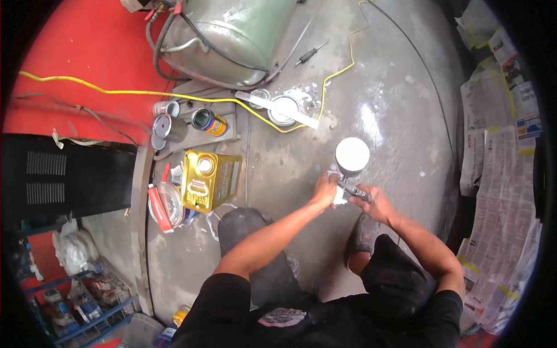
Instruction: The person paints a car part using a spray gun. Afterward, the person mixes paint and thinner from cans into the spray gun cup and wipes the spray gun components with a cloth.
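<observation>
My left hand (326,189) and my right hand (375,204) meet low over the floor in front of me, both closed on a metal tool (353,190) that looks like a spray gun. The right fingers wrap its near end; the left fingers grip its other side. A small white patch (340,196), perhaps a rag or paint, shows between the hands. Just beyond the tool stands a round container of white paint (353,154); whether the tool touches it I cannot tell.
Left stand a gold solvent can (210,181), a lidded tin with a red tool (159,209), and an open tin (209,123). A flat stick (278,110) lies across a tin lid (284,109). A yellow cord (226,100), a green tank (232,40) and newspaper-covered panels (499,191) surround this spot.
</observation>
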`<control>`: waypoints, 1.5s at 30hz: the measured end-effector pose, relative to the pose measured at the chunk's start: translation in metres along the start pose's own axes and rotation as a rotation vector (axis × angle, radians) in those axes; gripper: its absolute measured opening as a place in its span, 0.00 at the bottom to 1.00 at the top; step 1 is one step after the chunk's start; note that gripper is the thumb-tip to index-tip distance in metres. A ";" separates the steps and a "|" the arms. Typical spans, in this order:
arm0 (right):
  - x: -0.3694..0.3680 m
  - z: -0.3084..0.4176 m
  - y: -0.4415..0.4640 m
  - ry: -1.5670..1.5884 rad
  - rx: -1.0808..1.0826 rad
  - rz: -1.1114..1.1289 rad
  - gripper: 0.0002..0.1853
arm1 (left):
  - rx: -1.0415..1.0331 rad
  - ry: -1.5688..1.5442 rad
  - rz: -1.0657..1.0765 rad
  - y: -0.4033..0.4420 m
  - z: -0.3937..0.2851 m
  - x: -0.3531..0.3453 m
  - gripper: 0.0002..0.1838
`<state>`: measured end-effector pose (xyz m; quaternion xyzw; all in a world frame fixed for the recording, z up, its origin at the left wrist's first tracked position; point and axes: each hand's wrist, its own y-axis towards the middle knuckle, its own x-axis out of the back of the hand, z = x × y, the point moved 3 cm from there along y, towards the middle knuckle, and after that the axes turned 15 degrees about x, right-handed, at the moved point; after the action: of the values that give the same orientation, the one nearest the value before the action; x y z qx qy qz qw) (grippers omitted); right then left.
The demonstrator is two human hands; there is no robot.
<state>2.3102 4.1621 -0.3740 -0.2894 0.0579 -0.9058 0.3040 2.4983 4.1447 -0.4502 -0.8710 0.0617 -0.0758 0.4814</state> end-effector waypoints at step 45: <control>-0.017 -0.016 -0.001 0.016 0.002 -0.086 0.17 | 0.139 0.061 0.140 0.019 0.014 -0.002 0.34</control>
<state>2.3119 4.1721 -0.3950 -0.2841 0.0469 -0.9204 0.2644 2.4983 4.1463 -0.4736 -0.8264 0.1317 -0.0725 0.5426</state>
